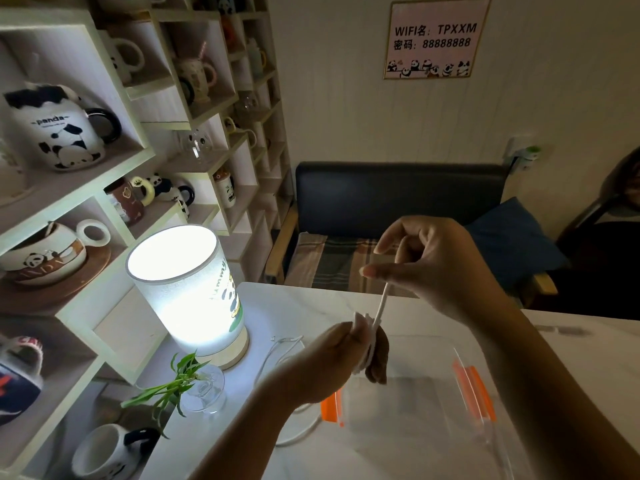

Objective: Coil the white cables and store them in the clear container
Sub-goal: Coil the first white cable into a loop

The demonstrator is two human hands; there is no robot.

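Observation:
My left hand [349,358] holds a small bundle of coiled white cable [367,344] wound around its fingers, above the left end of the clear container. My right hand [426,265] pinches the cable's free end, a straight white stretch [382,303] running down to the coil. The clear container [426,407] with orange latches [474,393] sits on the white table below both hands. A second white cable [284,351] lies loose on the table between the lamp and my left wrist.
A lit cylindrical lamp [188,292] stands at the table's left. A glass vase with green leaves [202,389] is in front of it. Shelves of panda mugs [62,133] fill the left side. A dark bench [398,199] stands beyond the table.

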